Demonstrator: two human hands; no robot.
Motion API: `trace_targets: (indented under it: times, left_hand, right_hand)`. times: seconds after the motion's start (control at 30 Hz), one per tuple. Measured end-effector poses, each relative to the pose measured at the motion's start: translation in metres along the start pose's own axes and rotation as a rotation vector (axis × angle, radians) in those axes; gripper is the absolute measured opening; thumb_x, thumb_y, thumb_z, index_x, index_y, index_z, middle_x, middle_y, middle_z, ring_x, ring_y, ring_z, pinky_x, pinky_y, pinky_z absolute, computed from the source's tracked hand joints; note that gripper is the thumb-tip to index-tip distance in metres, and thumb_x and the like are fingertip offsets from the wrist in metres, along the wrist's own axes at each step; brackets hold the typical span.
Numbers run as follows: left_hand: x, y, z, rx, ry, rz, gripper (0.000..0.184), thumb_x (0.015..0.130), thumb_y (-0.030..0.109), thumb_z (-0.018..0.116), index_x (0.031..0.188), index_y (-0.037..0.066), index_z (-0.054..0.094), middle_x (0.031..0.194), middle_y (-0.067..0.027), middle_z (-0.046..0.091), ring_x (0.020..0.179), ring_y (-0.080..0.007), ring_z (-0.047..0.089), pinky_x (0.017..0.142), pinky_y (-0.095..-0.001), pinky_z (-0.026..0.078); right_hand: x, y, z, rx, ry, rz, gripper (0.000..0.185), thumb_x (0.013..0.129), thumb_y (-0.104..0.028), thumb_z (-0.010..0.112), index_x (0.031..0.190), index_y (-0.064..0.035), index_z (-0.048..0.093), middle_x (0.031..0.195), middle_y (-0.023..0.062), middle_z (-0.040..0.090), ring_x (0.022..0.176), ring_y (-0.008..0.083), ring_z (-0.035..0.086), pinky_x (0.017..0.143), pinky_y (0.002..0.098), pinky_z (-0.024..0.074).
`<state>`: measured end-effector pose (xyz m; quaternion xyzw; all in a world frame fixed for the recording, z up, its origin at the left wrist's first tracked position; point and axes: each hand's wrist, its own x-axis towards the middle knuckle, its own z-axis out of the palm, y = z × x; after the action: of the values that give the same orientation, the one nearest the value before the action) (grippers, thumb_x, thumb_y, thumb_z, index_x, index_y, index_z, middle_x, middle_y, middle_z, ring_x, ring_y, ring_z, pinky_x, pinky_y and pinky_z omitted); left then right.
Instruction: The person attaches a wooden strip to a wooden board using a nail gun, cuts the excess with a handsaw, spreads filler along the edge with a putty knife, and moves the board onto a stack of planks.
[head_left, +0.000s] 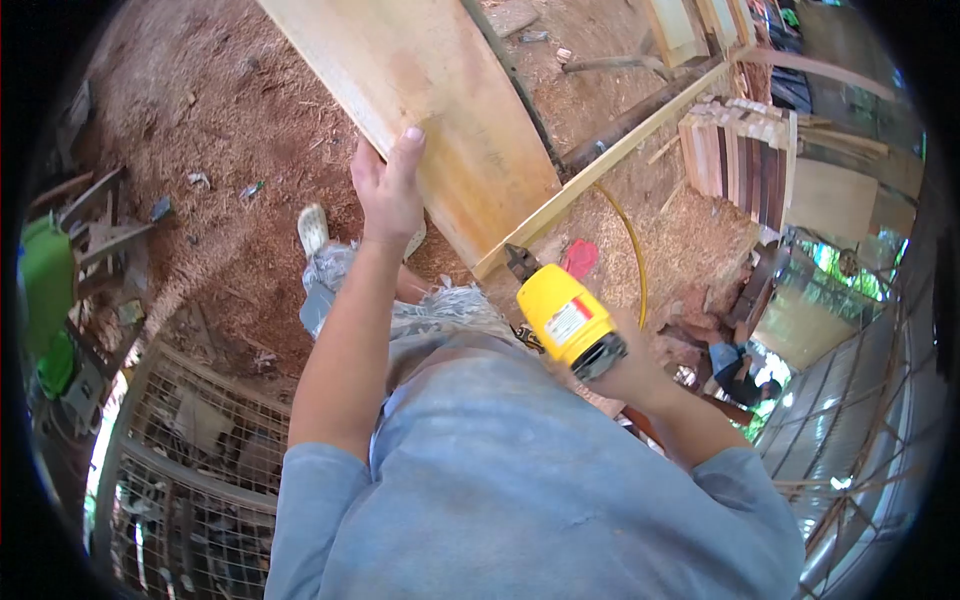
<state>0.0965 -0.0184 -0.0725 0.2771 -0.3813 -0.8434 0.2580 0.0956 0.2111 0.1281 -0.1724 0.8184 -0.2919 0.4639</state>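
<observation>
Here's the left hand (390,190), closed over the long edge of a wide, pale wooden board (450,110), thumb on its face, and the right hand (630,370) has hold of a yellow power tool with a dark nose (565,310), its grip mostly hidden. The board slants away above the shavings-covered ground (240,110), its near end up against a long, narrow wooden strip (600,170). And that nose is right by the strip's near end, close to the board's corner! So far, board and strip are lined up end to side; whether anything fastens them, I can't tell, so that joint can't be called finished. A thin yellow hose (640,250) curves beyond the tool.
</observation>
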Motion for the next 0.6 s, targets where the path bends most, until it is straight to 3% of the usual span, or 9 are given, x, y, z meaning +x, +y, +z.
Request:
trace_targets:
  times: [0.07,0.1,0.13,0.23,0.37,0.6]
  left_hand:
    - [0.000,0.002,0.000,-0.034,-0.026,-0.019,0.047,0.094,0.021,0.064,0.129,-0.008,0.050,0.122,-0.0132,0.061,0.110,-0.0179,0.056,0.098,-0.0318,0.043]
    - [-0.002,0.002,0.001,-0.070,-0.030,-0.032,0.048,0.094,0.021,0.064,0.130,-0.008,0.050,0.123,-0.0134,0.060,0.110,-0.0179,0.056,0.098,-0.0318,0.043]
    - [-0.003,0.000,-0.001,-0.075,-0.044,-0.058,0.048,0.094,0.021,0.064,0.130,-0.008,0.050,0.123,-0.0134,0.060,0.110,-0.0179,0.056,0.098,-0.0318,0.043]
    - [0.000,-0.005,-0.007,-0.052,-0.093,-0.090,0.049,0.094,0.020,0.063,0.131,-0.008,0.048,0.125,-0.0138,0.059,0.112,-0.0184,0.056,0.099,-0.0322,0.043]
    - [0.001,-0.009,-0.009,-0.064,-0.115,-0.075,0.047,0.095,0.020,0.063,0.131,-0.006,0.049,0.125,-0.0130,0.059,0.112,-0.0190,0.056,0.098,-0.0332,0.044]
    - [0.003,-0.015,-0.016,-0.068,-0.181,-0.122,0.042,0.096,0.021,0.063,0.129,-0.003,0.052,0.122,-0.0110,0.061,0.109,-0.0176,0.058,0.095,-0.0334,0.047]
  right_hand:
    - [-0.003,-0.013,0.020,0.174,0.128,0.080,0.051,0.070,-0.009,0.082,0.116,-0.0010,0.062,0.103,0.0129,0.071,0.094,0.0186,0.069,0.082,0.0335,0.0524]
    - [-0.003,0.000,0.033,0.126,0.210,-0.011,0.052,0.069,-0.010,0.082,0.117,-0.0008,0.062,0.096,0.0146,0.072,0.088,0.0257,0.072,0.078,0.0351,0.0537]
    - [-0.006,0.002,0.042,0.132,0.227,0.014,0.052,0.069,-0.010,0.082,0.117,-0.0008,0.062,0.096,0.0146,0.072,0.088,0.0257,0.072,0.078,0.0351,0.0537]
    - [-0.009,-0.016,0.055,0.002,0.269,0.124,0.057,0.069,-0.015,0.082,0.120,-0.0010,0.060,0.100,0.0226,0.069,0.093,0.0386,0.069,0.077,0.0410,0.0546]
    - [-0.006,-0.028,0.069,-0.021,0.380,0.099,0.055,0.069,-0.015,0.081,0.119,-0.0018,0.060,0.100,0.0221,0.069,0.093,0.0399,0.068,0.078,0.0425,0.0542]
    - [-0.008,-0.028,0.077,-0.055,0.398,0.148,0.075,0.058,-0.006,0.080,0.128,-0.0012,0.055,0.103,0.0230,0.068,0.100,0.0425,0.065,0.085,0.0434,0.0527]
